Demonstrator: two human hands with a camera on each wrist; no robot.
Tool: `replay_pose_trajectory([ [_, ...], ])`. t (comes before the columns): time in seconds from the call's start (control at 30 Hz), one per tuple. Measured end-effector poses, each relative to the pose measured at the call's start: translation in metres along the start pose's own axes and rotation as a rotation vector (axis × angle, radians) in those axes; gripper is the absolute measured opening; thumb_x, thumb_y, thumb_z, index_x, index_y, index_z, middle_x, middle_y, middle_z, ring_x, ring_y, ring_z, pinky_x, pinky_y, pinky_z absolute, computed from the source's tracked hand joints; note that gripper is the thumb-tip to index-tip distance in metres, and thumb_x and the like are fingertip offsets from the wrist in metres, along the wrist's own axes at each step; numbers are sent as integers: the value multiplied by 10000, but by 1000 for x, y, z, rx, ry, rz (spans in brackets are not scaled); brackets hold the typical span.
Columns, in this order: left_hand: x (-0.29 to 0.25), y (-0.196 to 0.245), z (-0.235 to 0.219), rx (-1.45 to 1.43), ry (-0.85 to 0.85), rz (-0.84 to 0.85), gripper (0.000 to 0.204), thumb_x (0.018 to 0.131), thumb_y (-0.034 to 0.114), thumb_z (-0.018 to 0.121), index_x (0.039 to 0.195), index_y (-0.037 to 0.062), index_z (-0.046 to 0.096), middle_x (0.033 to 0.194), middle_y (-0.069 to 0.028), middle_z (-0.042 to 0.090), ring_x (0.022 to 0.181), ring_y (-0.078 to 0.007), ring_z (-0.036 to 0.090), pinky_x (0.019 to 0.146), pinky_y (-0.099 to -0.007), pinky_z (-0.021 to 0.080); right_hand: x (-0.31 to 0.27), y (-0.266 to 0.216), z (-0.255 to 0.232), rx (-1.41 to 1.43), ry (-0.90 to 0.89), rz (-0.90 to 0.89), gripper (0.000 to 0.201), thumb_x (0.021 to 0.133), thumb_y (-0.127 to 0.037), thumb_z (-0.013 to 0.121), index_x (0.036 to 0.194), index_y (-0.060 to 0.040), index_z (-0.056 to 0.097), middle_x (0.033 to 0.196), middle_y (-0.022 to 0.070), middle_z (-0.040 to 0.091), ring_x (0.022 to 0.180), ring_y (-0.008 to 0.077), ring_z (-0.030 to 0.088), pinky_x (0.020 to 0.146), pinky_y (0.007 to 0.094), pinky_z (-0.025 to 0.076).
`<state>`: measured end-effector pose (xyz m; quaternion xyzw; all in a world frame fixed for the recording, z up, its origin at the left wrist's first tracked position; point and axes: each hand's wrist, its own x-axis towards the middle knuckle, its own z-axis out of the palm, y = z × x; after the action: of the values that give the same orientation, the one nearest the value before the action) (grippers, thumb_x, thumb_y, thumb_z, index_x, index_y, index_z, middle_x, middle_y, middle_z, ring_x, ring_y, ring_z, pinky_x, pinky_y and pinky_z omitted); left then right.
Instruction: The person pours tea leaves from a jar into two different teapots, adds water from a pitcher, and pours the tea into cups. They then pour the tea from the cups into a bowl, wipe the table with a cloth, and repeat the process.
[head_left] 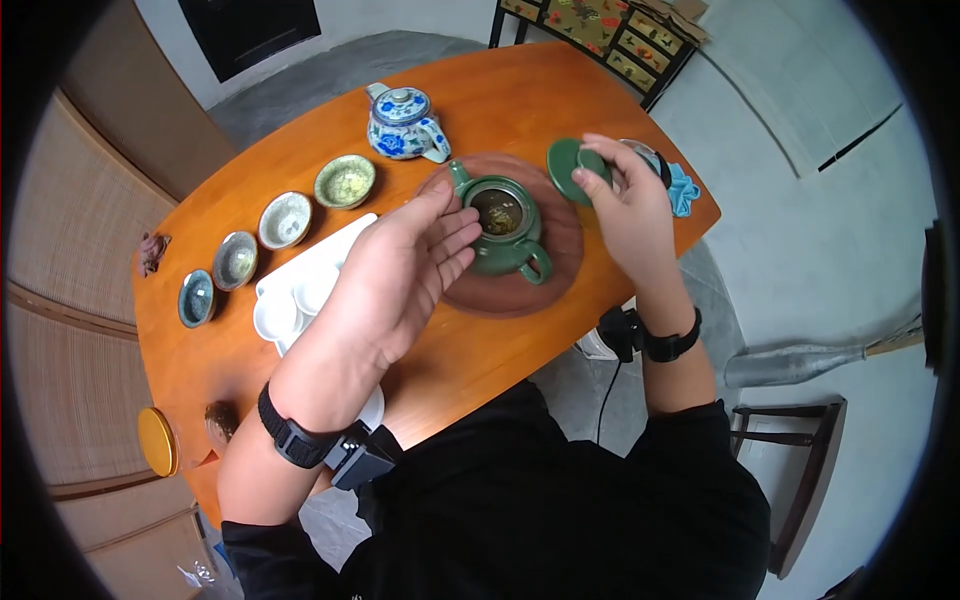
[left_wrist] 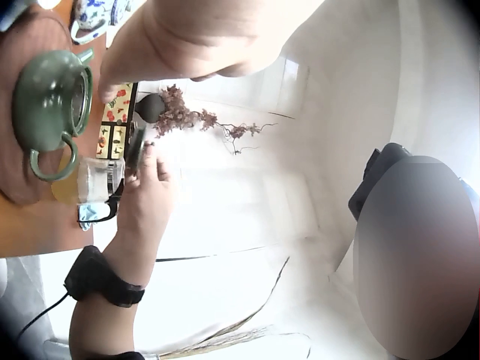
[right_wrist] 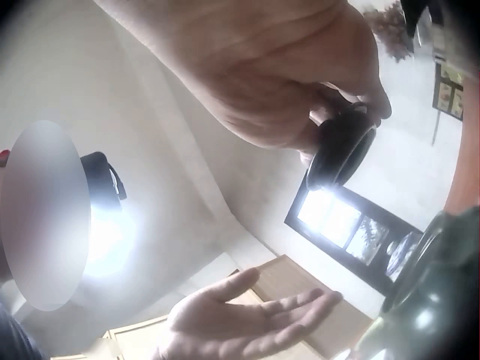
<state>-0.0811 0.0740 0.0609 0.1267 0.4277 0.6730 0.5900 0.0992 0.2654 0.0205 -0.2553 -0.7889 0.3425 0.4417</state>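
A right hand (head_left: 637,210) pinched the knob of a round green lid (head_left: 562,172), held off an uncovered green ceramic teapot (head_left: 497,260) on a round reddish-brown mat (head_left: 561,235); the left hand (head_left: 395,262) hovered beside it, fingers extended.

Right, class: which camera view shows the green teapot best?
The head view: it looks down into the green teapot, showing spout, handle and contents. The left wrist view gives its side, mouth nearly edge-on; the right wrist view, only a cut-off part.

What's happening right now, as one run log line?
left hand: open beside green teapot | right hand: pinches green lid | teapot: uncovered, on round board
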Motion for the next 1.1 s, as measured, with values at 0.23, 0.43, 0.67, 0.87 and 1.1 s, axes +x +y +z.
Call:
replay_pose_trajectory([
  [0.23, 5, -12, 2, 18, 11, -64, 498, 1049, 356, 557, 1338, -47, 501, 1335, -193, 590, 1256, -266, 573, 1076, -365, 463, -55, 42, -1, -331, -12, 24, 314, 860, -28, 735, 1146, 55, 635, 1315, 209, 630, 1181, 346, 641, 1010, 381, 504],
  [0.43, 7, -14, 3, 16, 17, -71, 476, 1050, 348, 557, 1324, -39, 512, 1330, -200, 602, 1245, -270, 588, 1073, -371, 469, -69, 62, 15, -351, -54, 56, 340, 851, -94, 752, 1138, 50, 641, 1305, 230, 615, 1162, 420, 620, 977, 435, 518],
  [0.67, 8, -14, -2, 9, 29, -60, 456, 1056, 337, 547, 1314, -37, 516, 1331, -206, 608, 1229, -273, 604, 1065, -372, 481, -74, 72, 19, -361, -76, 80, 356, 859, -119, 753, 1148, 56, 643, 1291, 240, 622, 1149, 429, 621, 976, 446, 515],
  [0.87, 8, -15, -16, 16, 13, -58, 562, 1034, 347, 581, 1384, -72, 451, 1394, -218, 549, 1288, -273, 541, 1112, -381, 415, -76, 71, 19, -384, -67, 88, 398, 887, -147, 739, 1211, 62, 644, 1305, 244, 637, 1188, 410, 625, 1011, 415, 506],
  [1.1, -13, 2, -17, -16, 51, 4, 502, 1055, 336, 536, 1337, -78, 503, 1337, -231, 606, 1249, -300, 602, 1082, -389, 479, -85, 49, 10, -561, -38, -28, 474, 905, -242, 734, 1247, 66, 620, 1312, 268, 615, 1265, 427, 571, 1057, 465, 476],
])
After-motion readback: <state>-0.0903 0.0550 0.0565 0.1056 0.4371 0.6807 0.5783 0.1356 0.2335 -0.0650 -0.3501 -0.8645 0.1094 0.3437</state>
